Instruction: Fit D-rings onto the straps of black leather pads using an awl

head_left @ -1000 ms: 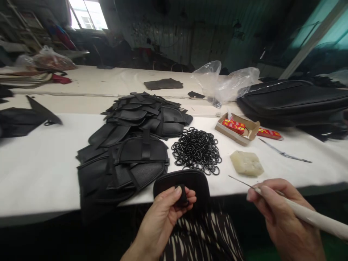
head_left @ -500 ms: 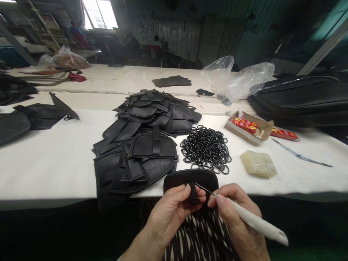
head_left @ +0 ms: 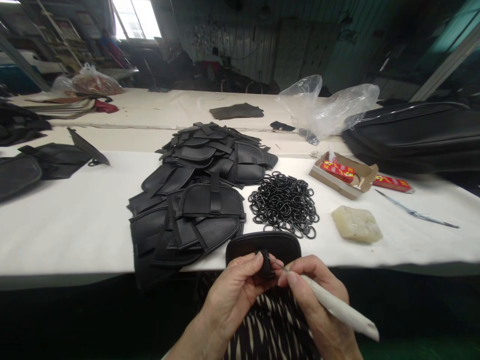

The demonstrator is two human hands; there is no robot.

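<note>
Between thumb and fingers, my left hand [head_left: 240,282] pinches the folded strap [head_left: 267,265] of a black leather piece [head_left: 258,242], whose rounded, piped edge rests against the table's front edge. My right hand [head_left: 318,295] is closed round the white handle [head_left: 343,307] of an awl. The awl's thin metal shaft [head_left: 278,264] points left, and its tip meets the strap beside my left thumb; how deep it goes in is hidden. Just beyond my hands lies a heap of black D-rings [head_left: 284,205]. A pile of similar black leather pieces [head_left: 210,200] is to the left.
At the right are a block of yellowish wax [head_left: 356,224], an open cardboard box [head_left: 343,182] with red packets, and thread snips or a thin blade-like tool [head_left: 416,212]. Clear plastic bags [head_left: 333,107] and a large black bag [head_left: 408,135] lie behind. More black pieces [head_left: 56,160] sit far left.
My right hand and the awl have moved a little to the left, bringing the shaft further towards the strap. My left hand keeps its hold in nearly the same place.
</note>
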